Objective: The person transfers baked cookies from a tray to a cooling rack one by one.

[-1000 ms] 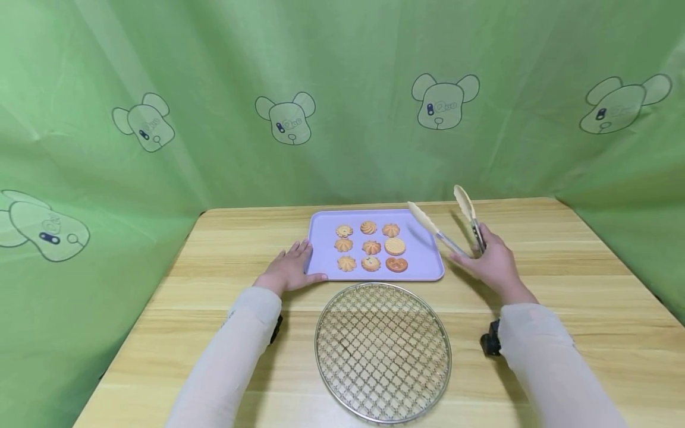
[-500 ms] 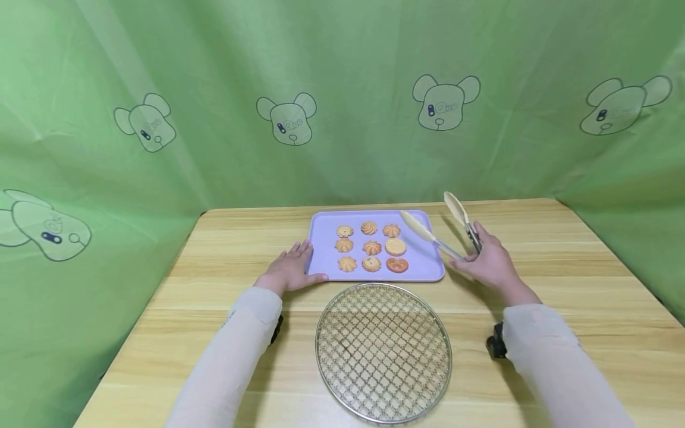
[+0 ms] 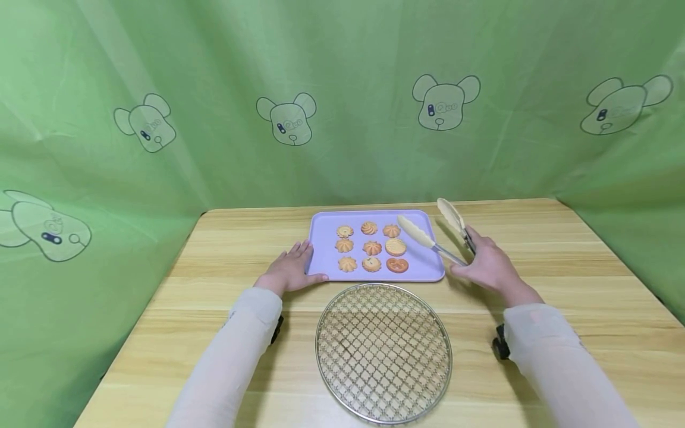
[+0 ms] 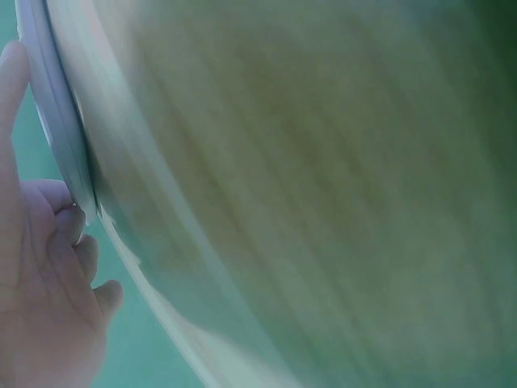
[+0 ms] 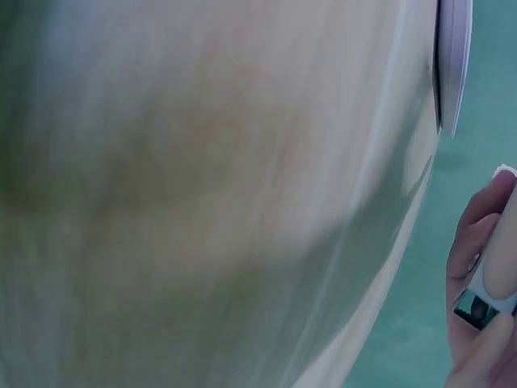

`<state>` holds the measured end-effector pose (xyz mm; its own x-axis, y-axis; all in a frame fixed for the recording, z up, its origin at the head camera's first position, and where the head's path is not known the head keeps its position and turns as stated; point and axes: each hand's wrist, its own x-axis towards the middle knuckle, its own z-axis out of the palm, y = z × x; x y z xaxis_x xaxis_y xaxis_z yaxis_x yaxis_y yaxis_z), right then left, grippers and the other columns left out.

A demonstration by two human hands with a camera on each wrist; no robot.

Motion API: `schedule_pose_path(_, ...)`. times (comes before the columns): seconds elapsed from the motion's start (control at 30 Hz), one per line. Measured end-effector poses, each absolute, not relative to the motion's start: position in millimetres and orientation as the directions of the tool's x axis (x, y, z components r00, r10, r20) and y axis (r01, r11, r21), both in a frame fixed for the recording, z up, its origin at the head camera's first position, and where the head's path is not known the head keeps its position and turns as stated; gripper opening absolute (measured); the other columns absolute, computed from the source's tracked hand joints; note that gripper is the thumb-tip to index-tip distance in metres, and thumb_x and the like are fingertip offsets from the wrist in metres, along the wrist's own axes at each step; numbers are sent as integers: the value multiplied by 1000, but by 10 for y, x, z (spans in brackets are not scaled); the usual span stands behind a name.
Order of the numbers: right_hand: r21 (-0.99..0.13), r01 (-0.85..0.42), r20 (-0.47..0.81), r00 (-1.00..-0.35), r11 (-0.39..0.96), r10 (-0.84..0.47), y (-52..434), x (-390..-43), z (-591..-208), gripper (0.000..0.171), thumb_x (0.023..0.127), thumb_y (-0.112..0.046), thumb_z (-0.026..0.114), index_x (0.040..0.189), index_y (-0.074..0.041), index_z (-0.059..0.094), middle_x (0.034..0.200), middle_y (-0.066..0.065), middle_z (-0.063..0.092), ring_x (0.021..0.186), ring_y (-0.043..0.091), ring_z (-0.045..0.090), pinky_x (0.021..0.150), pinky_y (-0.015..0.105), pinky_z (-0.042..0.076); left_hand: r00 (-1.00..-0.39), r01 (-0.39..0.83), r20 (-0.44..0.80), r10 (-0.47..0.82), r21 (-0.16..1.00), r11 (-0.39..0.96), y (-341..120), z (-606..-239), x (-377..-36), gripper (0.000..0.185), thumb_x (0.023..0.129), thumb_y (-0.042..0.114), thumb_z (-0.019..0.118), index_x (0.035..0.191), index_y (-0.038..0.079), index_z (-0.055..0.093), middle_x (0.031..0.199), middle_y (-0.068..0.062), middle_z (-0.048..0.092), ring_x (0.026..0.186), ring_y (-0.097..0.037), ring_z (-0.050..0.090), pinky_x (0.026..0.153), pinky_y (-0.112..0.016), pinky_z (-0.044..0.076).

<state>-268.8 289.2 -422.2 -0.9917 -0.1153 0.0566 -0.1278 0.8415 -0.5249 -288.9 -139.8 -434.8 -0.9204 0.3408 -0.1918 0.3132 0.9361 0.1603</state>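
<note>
Both wrist views were badly blurred: the left wrist view showed only curled fingers (image 4: 69, 234) against a pale tray edge, the right wrist view only fingertips (image 5: 485, 218) around a metal part of the tongs; the rest was smeared wood grain.

Landmark: the lavender tray (image 3: 327, 270), flat, rectangular, rounded corners, on the wood-grain surface (image 3: 225, 249). Nine piped, ridged cookies (image 3: 371, 246) lay on it in three rows of three.

Left hand (image 3: 289, 270) rested at the tray's left near corner, fingers fairly straight along the edge, thumb laid on the near rim.

Right hand (image 3: 484, 264) sat just right of the tray, fingers curled around the tongs (image 3: 430, 229). Their cream, spoon-shaped tips stood apart, one over the tray's right part.

A round wire-mesh rack (image 3: 383, 351) lay directly in front of the tray.
</note>
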Motion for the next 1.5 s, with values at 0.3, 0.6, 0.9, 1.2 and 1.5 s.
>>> schedule_pose_path(0.3,-467,-156,69,-988,871,-140,2847,-2671,-4212,115,75,-47,76,152,-1,3,110,27,52,99,45,50,87,65,42,-919,314,-195,341,157,936,-1402,-4352,-2876,100,86,73,42,152,4,11,158,-10,5,144,-26,5,115,-46,11)
schedule_pose_path(0.6,-462,-166,71,-986,871,-151,2830,-2644,-4186,117,73,-64,71,153,-5,9,99,13,54,80,29,51,69,44,47,-920,316,-194,342,151,936,-1406,-4372,-2873,100,86,73,41,152,4,11,158,-10,5,144,-26,5,115,-46,12)
schedule_pose_path(0.9,-476,-185,65,-982,860,-175,2841,-2623,-4132,109,75,-63,70,152,-7,15,104,15,55,93,36,53,79,57,46,-921,316,-191,341,149,937,-1402,-4392,-2901,102,84,75,40,152,5,11,158,-9,5,144,-26,6,115,-46,12)
schedule_pose_path(1.2,-442,-223,54,-973,869,-223,2875,-2615,-4117,106,77,-62,68,150,-2,20,105,16,57,98,39,52,85,63,43,-920,315,-193,342,157,936,-1393,-4340,-2887,100,85,73,41,152,4,13,158,-10,6,144,-27,6,115,-46,12)
schedule_pose_path(1.5,-407,-256,42,-964,877,-262,2889,-2581,-4088,107,77,-65,66,149,-1,21,118,22,57,108,48,51,88,68,40,-921,316,-188,342,152,936,-1405,-4344,-2888,100,86,73,41,152,4,13,158,-10,6,144,-27,7,115,-46,12)
